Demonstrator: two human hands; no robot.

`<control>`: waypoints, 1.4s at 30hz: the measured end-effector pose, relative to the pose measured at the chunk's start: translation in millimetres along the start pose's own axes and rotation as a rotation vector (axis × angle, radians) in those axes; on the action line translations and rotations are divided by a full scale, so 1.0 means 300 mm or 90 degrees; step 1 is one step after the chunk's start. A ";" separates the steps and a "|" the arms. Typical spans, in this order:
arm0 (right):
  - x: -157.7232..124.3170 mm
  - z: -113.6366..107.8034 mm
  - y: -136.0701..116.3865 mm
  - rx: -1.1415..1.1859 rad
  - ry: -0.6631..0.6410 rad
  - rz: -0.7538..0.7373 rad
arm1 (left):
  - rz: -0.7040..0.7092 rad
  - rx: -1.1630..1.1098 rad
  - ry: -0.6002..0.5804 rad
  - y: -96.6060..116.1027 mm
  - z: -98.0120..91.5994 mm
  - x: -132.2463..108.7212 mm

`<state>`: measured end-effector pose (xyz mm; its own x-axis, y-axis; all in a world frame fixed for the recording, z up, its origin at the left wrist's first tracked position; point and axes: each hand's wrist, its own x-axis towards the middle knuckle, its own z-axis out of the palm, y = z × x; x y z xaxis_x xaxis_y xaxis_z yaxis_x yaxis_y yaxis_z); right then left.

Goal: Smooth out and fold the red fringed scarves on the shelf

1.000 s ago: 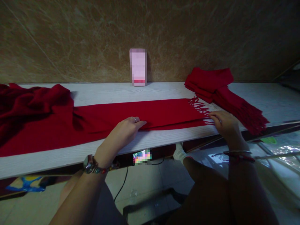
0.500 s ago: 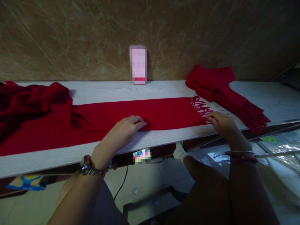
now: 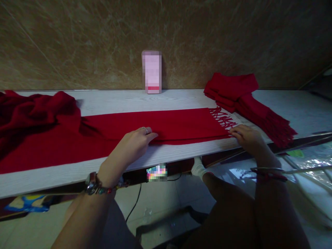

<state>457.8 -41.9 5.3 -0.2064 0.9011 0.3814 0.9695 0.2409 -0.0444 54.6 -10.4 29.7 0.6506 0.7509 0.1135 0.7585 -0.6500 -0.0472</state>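
A long red scarf [image 3: 178, 122] lies stretched across the white wood-grain table [image 3: 178, 100], folded lengthwise on its right half. My left hand [image 3: 138, 141], with a ring on one finger, pinches the scarf's near edge around its middle. At the scarf's fringed right end, my right hand [image 3: 242, 135] is closed on the near corner, thumb and fingers together. The left part of the same scarf is bunched in loose folds. Beyond my right hand rests a second red scarf [image 3: 233, 91], folded up with its fringe towards the table's front edge.
A pink phone-like object [image 3: 152, 72], blurred out, leans against the brown marbled wall [image 3: 103, 45]. Below the table edge are a blurred colourful item [image 3: 157, 172], a blue-and-yellow packet [image 3: 27, 203], a black cable [image 3: 134, 204] and clear plastic [image 3: 313, 169].
My left hand has slid slightly left along the scarf's near edge. A fold line now shows along that edge between my hands. My right hand stays at the fringed corner.
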 end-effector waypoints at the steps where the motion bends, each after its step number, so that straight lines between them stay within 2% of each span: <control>1: -0.003 0.004 0.006 -0.002 -0.007 -0.004 | 0.011 -0.010 -0.008 -0.004 -0.001 -0.002; 8: -0.004 -0.005 -0.005 -0.004 -0.028 0.014 | 0.059 -0.083 -0.080 -0.014 -0.023 -0.012; 12: -0.008 -0.032 -0.016 -0.009 0.002 0.014 | 0.073 -0.091 -0.070 -0.009 -0.031 -0.016; 17: -0.011 -0.033 -0.016 -0.009 -0.073 0.023 | 0.048 -0.091 -0.098 0.002 -0.018 -0.006; 23: -0.016 -0.035 -0.028 -0.013 -0.088 0.042 | 0.050 -0.099 -0.129 0.012 -0.034 -0.008; 26: -0.018 -0.050 -0.041 -0.026 -0.072 0.043 | 0.061 -0.114 -0.120 0.011 -0.045 -0.016; 30: 0.007 -0.061 -0.085 -0.063 -0.022 0.071 | 0.089 -0.121 -0.054 0.013 -0.038 0.003; 35: 0.074 0.007 -0.193 -0.005 0.039 0.037 | 0.087 -0.101 0.008 0.043 0.014 0.097; 37: 0.093 0.054 -0.232 0.008 0.016 0.013 | 0.051 -0.099 -0.024 0.059 0.038 0.131; 39: 0.097 0.096 -0.253 -0.007 -0.031 0.007 | 0.010 -0.104 -0.089 0.071 0.055 0.149; 42: 0.077 0.126 -0.240 -0.058 -0.092 0.025 | -0.019 -0.119 -0.154 0.077 0.063 0.150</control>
<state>378.4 -24.9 -17.6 -0.1782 0.9533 0.2437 0.9839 0.1765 0.0288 102.1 10.4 15.0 0.6355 0.7613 -0.1289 0.7717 -0.6207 0.1387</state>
